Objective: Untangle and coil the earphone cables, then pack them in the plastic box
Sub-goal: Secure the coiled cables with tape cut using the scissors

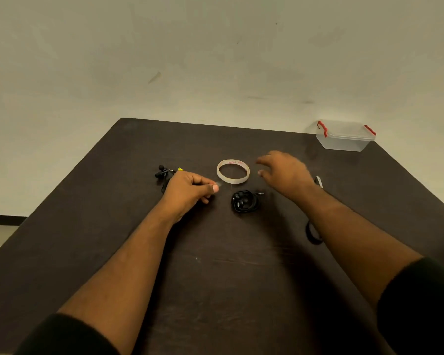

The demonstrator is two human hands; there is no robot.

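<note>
Table (139,155) dark wood — pale wall (190,60) behind, plastic box (345,137) far corner.

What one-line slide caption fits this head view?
Left hand pinches a tape strip beside the tape roll; right hand hovers open; coiled earphones await the closed plastic box.

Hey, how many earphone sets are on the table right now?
3. One coiled bundle at the centre, one partly behind the left hand, and one mostly hidden under the right forearm, so more may be hidden.
</note>
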